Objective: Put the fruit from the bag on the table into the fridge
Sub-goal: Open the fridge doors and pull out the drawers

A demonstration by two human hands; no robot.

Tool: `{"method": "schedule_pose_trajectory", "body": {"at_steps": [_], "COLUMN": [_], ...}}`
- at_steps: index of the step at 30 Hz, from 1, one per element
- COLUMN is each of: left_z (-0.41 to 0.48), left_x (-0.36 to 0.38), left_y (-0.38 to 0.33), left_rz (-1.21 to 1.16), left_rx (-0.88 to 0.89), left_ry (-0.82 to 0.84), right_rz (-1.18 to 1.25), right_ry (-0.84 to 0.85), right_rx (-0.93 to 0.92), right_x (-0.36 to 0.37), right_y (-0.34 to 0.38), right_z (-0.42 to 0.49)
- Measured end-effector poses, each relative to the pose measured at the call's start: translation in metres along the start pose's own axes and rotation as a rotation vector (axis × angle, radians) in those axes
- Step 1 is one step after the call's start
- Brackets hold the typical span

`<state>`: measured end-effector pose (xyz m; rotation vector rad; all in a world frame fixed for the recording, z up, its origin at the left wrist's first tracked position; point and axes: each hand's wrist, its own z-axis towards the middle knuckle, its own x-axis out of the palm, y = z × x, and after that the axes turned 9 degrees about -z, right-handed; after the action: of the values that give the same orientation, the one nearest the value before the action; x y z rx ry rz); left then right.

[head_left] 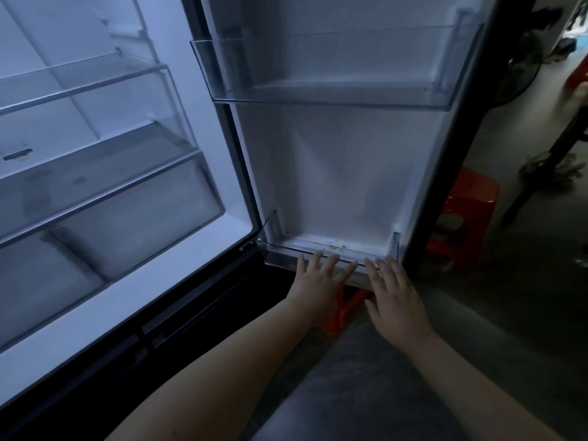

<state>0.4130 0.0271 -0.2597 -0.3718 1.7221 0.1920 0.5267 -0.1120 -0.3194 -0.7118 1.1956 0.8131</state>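
The fridge stands open, its lit white interior [105, 160] on the left with glass shelves and a clear drawer, all bare. The open door [346, 173] fills the middle, with an upper clear bin [331, 97] and a lower clear bin [318, 249] that holds only a few crumbs. My left hand [318, 281] and my right hand [394, 297] are stretched out side by side, fingers spread, with fingertips at the lower bin's front rail. Neither hand holds anything. No fruit, bag or table is in view.
A red plastic stool [461, 218] stands to the right of the door on a dark grey floor. An orange-red object [342, 313] shows on the floor below the door, between my hands. A dark stand with legs [553, 148] and a fan [521, 68] sit at the far right.
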Motion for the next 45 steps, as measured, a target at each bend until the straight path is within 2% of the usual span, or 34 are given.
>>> {"method": "schedule_pose_trajectory", "body": {"at_steps": [16,23,28,30,32,36,39,45], "left_z": [0.064,0.062,0.046,0.032,0.014,-0.028,-0.064,-0.148], "left_x": [-0.004,0.0,-0.004,-0.004,-0.003,-0.008,-0.013,-0.029], "left_y": [-0.019,-0.016,-0.004,0.013,0.033,0.077,0.119,0.215], "left_rz": [0.002,-0.009,-0.062,-0.038,-0.007,0.028,0.094,0.072], "left_rx": [-0.058,-0.042,0.01,0.024,0.017,-0.053,-0.082,-0.338], "left_ry": [-0.034,-0.05,-0.006,-0.054,-0.126,-0.223,-0.39,-0.572], "right_rz": [-0.062,-0.068,-0.129,-0.135,-0.098,-0.044,0.019,0.123], "right_ry": [0.12,0.073,0.144,0.115,0.044,-0.073,-0.124,-0.171], "right_rx": [0.045,0.022,0.035,0.038,0.003,-0.184,-0.305,-0.543], "right_x": [0.008,0.012,-0.001,-0.007,-0.014,-0.032,-0.045,-0.063], "right_y": [-0.041,-0.04,-0.034,-0.026,-0.012,0.04,0.096,0.221], "right_z": [0.052,0.049,0.045,0.044,0.046,0.065,0.084,0.127]}}
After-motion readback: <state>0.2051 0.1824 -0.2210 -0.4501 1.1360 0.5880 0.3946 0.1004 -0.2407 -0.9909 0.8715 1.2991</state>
